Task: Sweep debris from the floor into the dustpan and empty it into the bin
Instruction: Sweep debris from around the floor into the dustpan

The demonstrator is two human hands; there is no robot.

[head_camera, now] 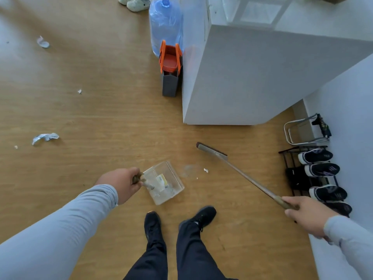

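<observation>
My left hand (123, 183) grips the handle of a clear dustpan (171, 178) that sits on the wooden floor in front of my feet, with some scraps inside. My right hand (306, 214) holds the long broom handle; the broom head (212, 151) lies on the floor to the right of and beyond the pan. A small white scrap (205, 170) lies between the pan and the broom head. Crumpled paper (45, 137) lies at the left, another piece (43, 42) at the far left, and a tiny bit (79, 91) in between. No bin is clearly seen.
A white cabinet (252, 77) stands ahead on the right, with a grey and orange mop bucket (170, 73) and a blue water bottle (165, 23) beside it. A shoe rack (319, 174) with dark shoes lines the right wall. Someone's white shoes (135, 3) show at the top.
</observation>
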